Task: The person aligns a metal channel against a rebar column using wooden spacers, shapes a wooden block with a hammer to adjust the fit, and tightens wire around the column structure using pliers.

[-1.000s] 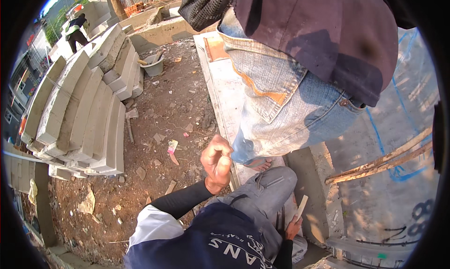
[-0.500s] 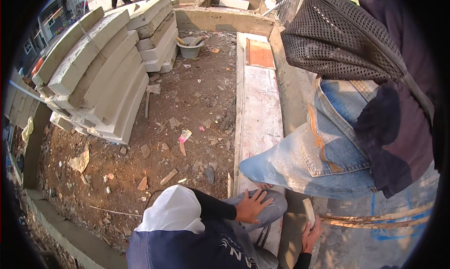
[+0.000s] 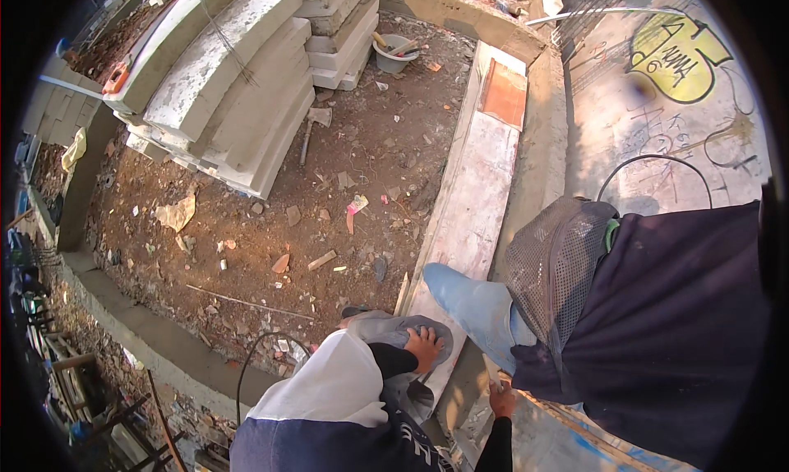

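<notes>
Neither my left hand nor my right hand is in view. Below me crouches a person in a white head covering (image 3: 316,377) and a navy top. One hand (image 3: 423,348) of this person rests on a grey-trousered knee. The other hand (image 3: 501,400) holds a short pale strip, perhaps wood, beside a long whitish board (image 3: 472,201). Close on the right, another person in a dark top (image 3: 657,308) and faded jeans (image 3: 468,299) bends low. Dark mesh fabric (image 3: 559,258) hangs at that person's upper body; their hands are hidden.
Curved concrete slabs (image 3: 230,78) are stacked at the far left. A pale bucket (image 3: 394,55) with tools stands beyond them. Litter-strewn soil (image 3: 246,242) lies inside a low concrete border (image 3: 156,332). An orange-brown panel (image 3: 503,94) lies on the board's far end.
My view has shifted, moving the slabs and board. The person on the right is now bent lower, their dark back filling more of the view. The crouching person's strip is now partly hidden.
</notes>
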`<act>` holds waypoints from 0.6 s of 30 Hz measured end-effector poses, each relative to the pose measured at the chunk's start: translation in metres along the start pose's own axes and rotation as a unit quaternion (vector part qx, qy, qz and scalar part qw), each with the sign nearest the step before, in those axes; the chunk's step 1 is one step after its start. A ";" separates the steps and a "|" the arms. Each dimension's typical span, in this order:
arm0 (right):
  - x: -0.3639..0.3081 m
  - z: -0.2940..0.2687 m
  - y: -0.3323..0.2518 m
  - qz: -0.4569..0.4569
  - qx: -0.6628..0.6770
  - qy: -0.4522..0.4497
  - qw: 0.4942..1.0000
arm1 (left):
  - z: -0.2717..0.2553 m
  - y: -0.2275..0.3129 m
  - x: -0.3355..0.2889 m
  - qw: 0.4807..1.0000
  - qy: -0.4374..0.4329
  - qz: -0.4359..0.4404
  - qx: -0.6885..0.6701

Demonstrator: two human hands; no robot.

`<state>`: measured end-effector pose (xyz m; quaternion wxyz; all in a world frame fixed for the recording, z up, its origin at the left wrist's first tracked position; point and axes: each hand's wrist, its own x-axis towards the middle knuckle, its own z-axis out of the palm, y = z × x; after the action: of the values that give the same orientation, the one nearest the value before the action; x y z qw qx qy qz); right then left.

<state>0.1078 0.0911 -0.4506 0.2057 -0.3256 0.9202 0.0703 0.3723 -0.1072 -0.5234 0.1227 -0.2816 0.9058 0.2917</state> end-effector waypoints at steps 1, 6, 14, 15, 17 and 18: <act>-0.018 -0.003 -0.013 0.043 -0.032 -0.046 0.997 | -0.012 -0.002 -0.009 0.999 -0.020 -0.026 0.003; -0.130 -0.022 -0.076 0.049 0.027 -0.074 0.996 | -0.053 0.005 -0.080 0.994 -0.039 -0.087 0.052; -0.216 -0.119 -0.225 -0.117 0.081 -0.161 0.977 | -0.164 0.000 -0.165 0.984 -0.066 0.158 -0.053; -0.219 -0.122 -0.239 -0.184 0.105 -0.124 0.969 | -0.168 -0.004 -0.167 0.965 -0.160 0.198 -0.066; -0.216 -0.125 -0.264 -0.216 0.105 -0.111 0.964 | -0.181 -0.019 -0.173 0.963 -0.177 0.173 -0.102; -0.212 -0.138 -0.291 -0.220 0.094 -0.123 0.963 | -0.197 -0.037 -0.168 0.963 -0.180 0.171 -0.103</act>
<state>0.3935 -0.0508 -0.2346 0.3572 -0.4880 0.7961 -0.0238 0.5184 -0.1759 -0.3183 0.2019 -0.0765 0.8687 0.4458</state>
